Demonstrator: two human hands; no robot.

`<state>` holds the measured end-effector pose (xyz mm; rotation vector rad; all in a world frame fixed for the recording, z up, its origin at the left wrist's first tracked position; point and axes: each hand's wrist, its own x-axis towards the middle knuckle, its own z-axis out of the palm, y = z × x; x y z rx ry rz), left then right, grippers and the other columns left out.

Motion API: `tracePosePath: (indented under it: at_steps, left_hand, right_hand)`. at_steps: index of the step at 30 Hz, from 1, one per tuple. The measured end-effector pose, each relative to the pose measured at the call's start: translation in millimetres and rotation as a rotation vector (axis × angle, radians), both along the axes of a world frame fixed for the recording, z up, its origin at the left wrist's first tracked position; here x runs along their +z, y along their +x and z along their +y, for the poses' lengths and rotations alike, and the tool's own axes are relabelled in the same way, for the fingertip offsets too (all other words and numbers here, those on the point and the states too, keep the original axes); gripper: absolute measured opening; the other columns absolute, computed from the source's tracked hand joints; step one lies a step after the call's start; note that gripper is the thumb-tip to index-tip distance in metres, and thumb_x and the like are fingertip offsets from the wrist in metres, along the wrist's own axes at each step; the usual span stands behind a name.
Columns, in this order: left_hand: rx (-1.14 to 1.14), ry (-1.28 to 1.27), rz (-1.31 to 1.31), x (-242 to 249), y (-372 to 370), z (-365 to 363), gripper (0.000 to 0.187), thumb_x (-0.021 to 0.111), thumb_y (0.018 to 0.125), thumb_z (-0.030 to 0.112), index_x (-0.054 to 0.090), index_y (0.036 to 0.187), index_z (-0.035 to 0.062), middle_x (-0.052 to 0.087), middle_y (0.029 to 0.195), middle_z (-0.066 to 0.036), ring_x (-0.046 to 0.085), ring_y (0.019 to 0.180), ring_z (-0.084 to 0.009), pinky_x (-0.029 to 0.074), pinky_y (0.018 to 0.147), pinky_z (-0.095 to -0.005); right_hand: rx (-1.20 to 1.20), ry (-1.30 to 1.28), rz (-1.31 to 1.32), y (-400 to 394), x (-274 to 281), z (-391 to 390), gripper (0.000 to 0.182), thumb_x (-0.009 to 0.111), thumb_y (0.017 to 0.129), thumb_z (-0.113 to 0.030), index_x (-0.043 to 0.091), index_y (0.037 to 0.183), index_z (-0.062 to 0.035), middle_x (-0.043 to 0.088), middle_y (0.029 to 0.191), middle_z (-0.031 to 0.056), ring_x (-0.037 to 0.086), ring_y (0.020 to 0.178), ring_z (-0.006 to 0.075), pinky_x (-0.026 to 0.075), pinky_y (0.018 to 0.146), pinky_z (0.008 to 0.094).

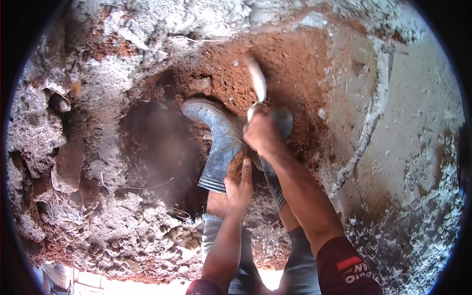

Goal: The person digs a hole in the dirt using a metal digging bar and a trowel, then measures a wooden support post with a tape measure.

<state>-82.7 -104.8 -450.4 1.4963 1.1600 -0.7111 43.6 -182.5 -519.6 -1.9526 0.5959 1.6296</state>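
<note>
My right hand (264, 132) is closed around the handle of a curved metal tool. The tool's pale blade (257, 79) points up and away over reddish-brown soil (216, 69), its tip blurred. My left hand (239, 183) has its fingers apart and lies against the shaft of the left rubber boot (221, 132), with nothing visible in it. Behind my right hand, the right boot (282, 122) is partly hidden and smeared by motion.
A dark hollow (157, 142) lies left of the boots. Rough whitish rubble (123, 221) surrounds it. To the right is a smooth slab-like surface (413, 123) with a raised ridge (371, 123). Part of a person (58, 276) shows at the bottom left.
</note>
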Motion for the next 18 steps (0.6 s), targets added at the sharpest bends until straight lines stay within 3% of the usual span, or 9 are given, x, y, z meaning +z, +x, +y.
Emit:
tracePosePath:
  at_steps: [1, 5, 7, 9, 11, 12, 13, 15, 18]
  left_hand:
    - [0.044, -0.013, 0.015, 0.7, -1.8, -0.7, 0.047, 0.056, 0.095, 0.028, 0.048, 0.129, -0.0035, 0.06, 0.095, -0.004, 0.053, 0.08, -0.0082, 0.045, 0.073, -0.0223]
    - [0.042, 0.014, -0.007, 3.0, 7.1, 3.4, 0.048, 0.056, 0.095, 0.03, 0.047, 0.131, -0.0018, 0.06, 0.096, -0.004, 0.053, 0.078, -0.0082, 0.044, 0.072, -0.0226]
    - [0.096, 0.02, 0.011, 8.1, 18.3, 5.7, 0.048, 0.055, 0.095, 0.03, 0.047, 0.131, -0.0017, 0.06, 0.099, -0.005, 0.053, 0.079, -0.0087, 0.045, 0.073, -0.0235]
    - [0.145, 0.007, 0.034, 6.0, 19.3, 6.6, 0.048, 0.054, 0.096, 0.03, 0.047, 0.131, -0.0015, 0.06, 0.103, -0.006, 0.054, 0.08, -0.0093, 0.045, 0.074, -0.0244]
    - [0.117, -0.019, 0.014, 2.3, 11.2, 5.9, 0.049, 0.053, 0.096, 0.031, 0.046, 0.132, -0.002, 0.059, 0.11, -0.009, 0.055, 0.084, -0.0111, 0.046, 0.077, -0.0262]
    - [0.134, -0.022, 0.012, 2.2, 10.1, 5.3, 0.049, 0.053, 0.096, 0.031, 0.046, 0.132, -0.002, 0.059, 0.11, -0.009, 0.055, 0.084, -0.0111, 0.046, 0.077, -0.0262]
    - [0.105, -0.044, 0.01, 3.1, 9.6, 5.0, 0.049, 0.054, 0.096, 0.03, 0.047, 0.131, -0.0024, 0.059, 0.11, -0.009, 0.056, 0.086, -0.0117, 0.046, 0.078, -0.0263]
    - [0.093, -0.069, -0.002, 1.9, 7.7, 4.0, 0.048, 0.054, 0.096, 0.03, 0.047, 0.131, -0.0028, 0.059, 0.111, -0.01, 0.056, 0.087, -0.0124, 0.046, 0.079, -0.0264]
    - [0.157, -0.06, -0.089, -3.5, 7.0, 5.3, 0.046, 0.055, 0.096, 0.027, 0.048, 0.129, -0.0041, 0.059, 0.113, -0.01, 0.055, 0.087, -0.0128, 0.045, 0.079, -0.0258]
  right_hand:
    - [0.203, 0.053, -0.054, -10.3, 11.1, 0.2, 0.028, 0.051, 0.091, -0.016, 0.051, 0.11, 0.0045, 0.064, 0.083, 0.0207, 0.064, 0.076, 0.0282, 0.056, 0.072, 0.0356]
    - [0.104, 0.056, -0.071, -53.0, 7.3, -25.4, 0.032, 0.054, 0.089, -0.021, 0.052, 0.112, 0.0015, 0.064, 0.085, 0.0218, 0.066, 0.083, 0.0314, 0.055, 0.074, 0.0388]
    - [0.065, -0.264, -0.335, -42.8, 4.4, -37.3, 0.037, 0.056, 0.087, -0.026, 0.05, 0.115, -0.0015, 0.064, 0.085, 0.0212, 0.066, 0.081, 0.0336, 0.055, 0.068, 0.0402]
    - [0.003, -0.396, -0.431, -5.2, 5.2, -52.8, 0.039, 0.062, 0.083, -0.024, 0.049, 0.114, -0.0027, 0.065, 0.083, 0.0174, 0.065, 0.069, 0.0298, 0.055, 0.06, 0.0387]
    - [-0.39, -0.308, -0.349, 14.1, 5.3, -64.7, 0.037, 0.066, 0.081, -0.016, 0.05, 0.111, -0.004, 0.066, 0.082, 0.0126, 0.063, 0.061, 0.0233, 0.053, 0.052, 0.0334]
    - [-0.915, -0.08, -0.317, 21.2, 15.4, -61.5, 0.036, 0.07, 0.079, -0.01, 0.051, 0.11, -0.0049, 0.065, 0.079, 0.0083, 0.063, 0.061, 0.018, 0.051, 0.048, 0.0279]
    - [-0.896, -0.077, -0.32, 27.7, 18.2, -64.4, 0.036, 0.07, 0.079, -0.01, 0.051, 0.11, -0.0049, 0.065, 0.079, 0.0083, 0.063, 0.061, 0.018, 0.051, 0.048, 0.0279]
    - [-1.061, 0.094, 0.108, 45.0, 18.4, -81.0, 0.031, 0.07, 0.08, -0.008, 0.053, 0.106, -0.0054, 0.064, 0.082, 0.0087, 0.063, 0.063, 0.0179, 0.05, 0.047, 0.0269]
    - [-1.076, 0.047, 0.035, 54.7, 25.9, -70.8, 0.032, 0.071, 0.08, -0.007, 0.055, 0.106, -0.0054, 0.063, 0.08, 0.0087, 0.063, 0.061, 0.0176, 0.051, 0.046, 0.0282]
